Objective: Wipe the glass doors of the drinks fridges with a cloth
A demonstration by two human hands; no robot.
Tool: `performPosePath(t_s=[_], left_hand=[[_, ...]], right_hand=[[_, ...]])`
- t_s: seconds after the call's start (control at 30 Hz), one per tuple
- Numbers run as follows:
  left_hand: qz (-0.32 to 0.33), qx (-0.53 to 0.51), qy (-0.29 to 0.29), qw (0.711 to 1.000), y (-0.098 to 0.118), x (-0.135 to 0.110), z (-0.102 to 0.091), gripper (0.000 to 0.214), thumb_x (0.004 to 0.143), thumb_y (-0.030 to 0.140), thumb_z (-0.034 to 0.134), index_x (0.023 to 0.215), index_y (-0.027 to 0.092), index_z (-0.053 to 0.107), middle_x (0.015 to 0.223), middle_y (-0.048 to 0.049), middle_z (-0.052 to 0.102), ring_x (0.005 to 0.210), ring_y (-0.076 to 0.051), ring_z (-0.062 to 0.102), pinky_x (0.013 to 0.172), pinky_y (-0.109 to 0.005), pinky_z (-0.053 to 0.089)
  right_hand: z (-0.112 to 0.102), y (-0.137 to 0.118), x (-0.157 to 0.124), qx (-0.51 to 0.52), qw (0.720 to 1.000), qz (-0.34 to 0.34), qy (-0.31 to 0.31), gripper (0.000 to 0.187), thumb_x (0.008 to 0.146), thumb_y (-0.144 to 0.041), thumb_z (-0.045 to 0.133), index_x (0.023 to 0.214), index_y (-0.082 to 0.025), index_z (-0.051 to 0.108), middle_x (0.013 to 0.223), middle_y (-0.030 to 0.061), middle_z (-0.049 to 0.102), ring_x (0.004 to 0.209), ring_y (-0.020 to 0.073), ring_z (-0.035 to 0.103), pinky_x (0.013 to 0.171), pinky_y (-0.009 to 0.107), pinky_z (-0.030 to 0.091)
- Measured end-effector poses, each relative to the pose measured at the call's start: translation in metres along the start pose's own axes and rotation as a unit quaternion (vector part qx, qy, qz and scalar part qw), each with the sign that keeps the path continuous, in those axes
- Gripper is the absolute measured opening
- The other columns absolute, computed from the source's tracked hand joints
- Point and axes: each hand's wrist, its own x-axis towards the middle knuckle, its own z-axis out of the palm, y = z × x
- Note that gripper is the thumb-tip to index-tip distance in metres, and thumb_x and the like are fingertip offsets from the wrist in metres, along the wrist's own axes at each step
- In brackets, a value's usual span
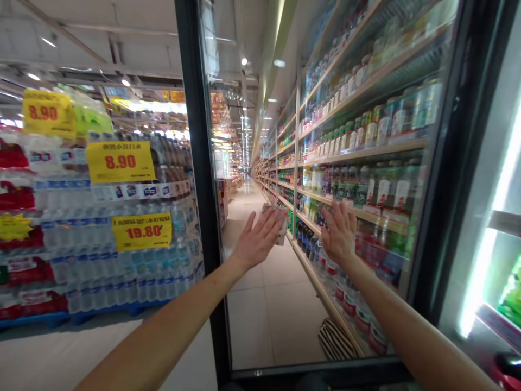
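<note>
The left hand (259,237) is laid flat, fingers extended, over a cloth (281,233), which is positioned at the black-framed glass door (260,320). The right hand (339,232) is raised to the right, open and unloaded; its contact with the glass cannot be determined. Bottled drinks (101,244) are stacked left of the door.

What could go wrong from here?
1. The cloth is under the flat left hand, not clutched, so it might slip out.
2. The right hand is bare and close to the glass; contact is unclear, but a touch could leave smudges.
3. Pressure on the glass might swing the door, if it is free to move.
</note>
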Motion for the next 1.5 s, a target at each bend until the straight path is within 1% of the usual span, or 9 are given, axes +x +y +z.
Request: performPosePath(t_s=[0.17, 0.33, 0.5, 0.7, 0.87, 1.1, 1.27, 1.43, 1.5], left_hand=[[0.132, -0.013, -0.009, 0.991, 0.001, 0.01, -0.002, 0.045, 0.091, 0.026, 0.039, 0.136, 0.018, 0.039, 0.148, -0.0066, 0.03, 0.141, -0.02, 0.015, 0.115, -0.045, 0.01], [-0.055, 0.011, 0.038, 0.998, -0.016, 0.045, -0.004, 0.046, 0.092, 0.028, 0.039, 0.136, 0.015, 0.039, 0.144, -0.0116, 0.038, 0.139, -0.023, 0.023, 0.114, -0.05, 0.012], [0.121, 0.007, 0.02, 0.992, -0.022, 0.054, -0.007, 0.043, 0.093, 0.026, 0.035, 0.135, 0.019, 0.04, 0.147, -0.0048, 0.034, 0.139, -0.019, 0.023, 0.115, -0.045, 0.013], [-0.092, 0.014, 0.042, 0.995, -0.044, 0.08, -0.014, 0.048, 0.093, 0.029, 0.033, 0.138, 0.013, 0.035, 0.145, -0.0114, 0.036, 0.138, -0.024, 0.025, 0.113, -0.05, 0.015], [0.069, -0.039, 0.011, 0.997, -0.028, 0.066, -0.009, 0.045, 0.093, 0.027, 0.035, 0.137, 0.017, 0.036, 0.144, -0.0072, 0.04, 0.138, -0.02, 0.026, 0.115, -0.046, 0.015], [-0.19, -0.116, 0.056, 0.973, -0.039, 0.098, -0.006, 0.052, 0.092, 0.032, 0.033, 0.142, 0.018, 0.024, 0.152, -0.0042, 0.021, 0.142, -0.021, 0.011, 0.116, -0.052, 0.003], [-0.052, -0.148, 0.004, 0.988, -0.019, 0.102, -0.003, 0.051, 0.091, 0.036, 0.033, 0.139, 0.018, 0.032, 0.148, -0.0055, 0.032, 0.141, -0.021, 0.018, 0.116, -0.049, 0.009], [-0.173, -0.137, 0.031, 0.975, -0.035, 0.112, -0.008, 0.056, 0.091, 0.035, 0.034, 0.143, 0.022, 0.022, 0.153, 0.0, 0.02, 0.142, -0.019, 0.01, 0.117, -0.048, -0.001], [-0.157, -0.139, 0.022, 0.977, -0.03, 0.103, -0.008, 0.054, 0.092, 0.035, 0.033, 0.142, 0.019, 0.024, 0.153, -0.0016, 0.021, 0.141, -0.019, 0.011, 0.117, -0.047, 0.002]], right_hand=[[-0.002, 0.002, -0.014, -0.021, 0.999, -0.019, -0.015, 0.062, 0.086, -0.027, 0.043, 0.145, -0.025, 0.022, 0.147, 0.0124, 0.034, 0.139, 0.0257, 0.024, 0.111, 0.05, 0.019], [0.0, -0.002, -0.014, -0.012, 1.0, 0.003, -0.008, 0.062, 0.086, -0.026, 0.044, 0.145, -0.024, 0.023, 0.149, 0.0111, 0.031, 0.139, 0.0254, 0.022, 0.112, 0.05, 0.016], [-0.001, -0.004, -0.014, -0.004, 1.0, 0.011, -0.015, 0.061, 0.087, -0.026, 0.042, 0.144, -0.025, 0.023, 0.149, 0.0104, 0.031, 0.139, 0.0251, 0.023, 0.111, 0.05, 0.016], [0.0, -0.003, -0.015, -0.006, 1.0, 0.011, -0.015, 0.06, 0.087, -0.025, 0.041, 0.144, -0.024, 0.023, 0.148, 0.0113, 0.033, 0.14, 0.0238, 0.02, 0.112, 0.049, 0.016], [0.0, -0.003, -0.014, -0.02, 1.0, 0.007, -0.019, 0.057, 0.087, -0.026, 0.039, 0.143, -0.022, 0.027, 0.146, 0.0126, 0.035, 0.14, 0.0238, 0.019, 0.111, 0.049, 0.016], [0.001, -0.004, -0.015, -0.022, 0.999, 0.026, -0.039, 0.055, 0.087, -0.027, 0.036, 0.142, -0.021, 0.03, 0.148, 0.0107, 0.032, 0.141, 0.0228, 0.016, 0.112, 0.05, 0.014], [0.001, -0.003, -0.014, -0.029, 0.998, 0.036, -0.049, 0.053, 0.088, -0.03, 0.033, 0.139, -0.02, 0.035, 0.147, 0.0099, 0.034, 0.141, 0.0222, 0.015, 0.112, 0.048, 0.014], [0.0, -0.002, -0.015, -0.037, 0.996, 0.043, -0.066, 0.052, 0.087, -0.031, 0.031, 0.138, -0.02, 0.038, 0.145, 0.0099, 0.036, 0.141, 0.0215, 0.014, 0.112, 0.048, 0.013], [0.0, -0.002, -0.014, -0.037, 0.996, 0.046, -0.066, 0.052, 0.087, -0.031, 0.032, 0.138, -0.02, 0.038, 0.146, 0.0096, 0.036, 0.141, 0.0216, 0.014, 0.112, 0.048, 0.012]])
